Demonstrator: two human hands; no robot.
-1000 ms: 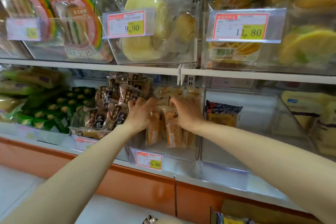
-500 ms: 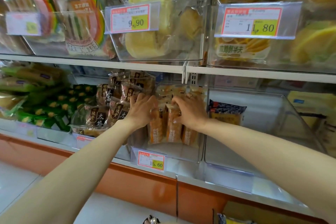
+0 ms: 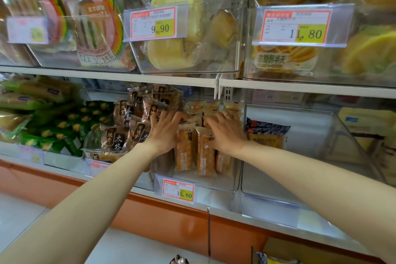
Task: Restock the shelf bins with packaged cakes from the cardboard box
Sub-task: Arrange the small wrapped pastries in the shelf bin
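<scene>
White metal shelf unit (image 3: 107, 75) w/ an orange base fills the frame; two tiers of clear plastic bins hold wrapped baked goods. Two bare forearms reach in from bottom left & bottom right, meeting at mid-frame on the lower tier.

Centre clear plastic bin (image 3: 214, 184), lower tier: the packaged cakes (image 3: 205, 152), orange-brown waffle cakes in see-through wrappers, stand upright in rows, approx. three across at the front, more behind. To its right, a big clear bin (image 3: 310, 156) holds one blue-and-yellow pack (image 3: 265, 135) against its left wall. Left of centre, dark brown glossy packs (image 3: 115, 139) are heaped in another bin; green wrapped packs (image 3: 64, 126) lie further left.

Left hand (image 3: 165, 133): fingers spread, palm down, pressing where the brown packs meet the cakes. Right hand (image 3: 227, 135): fingers spread, resting flat on the cake tops. Neither hand grips a pack.

Brown cardboard box (image 3: 317, 251): only its edge shows, bottom right corner.

Red-and-yellow price tag (image 3: 179, 193) on the centre bin's front reads 15.60. Small ring (image 3: 226, 114) on a right-hand finger.
</scene>
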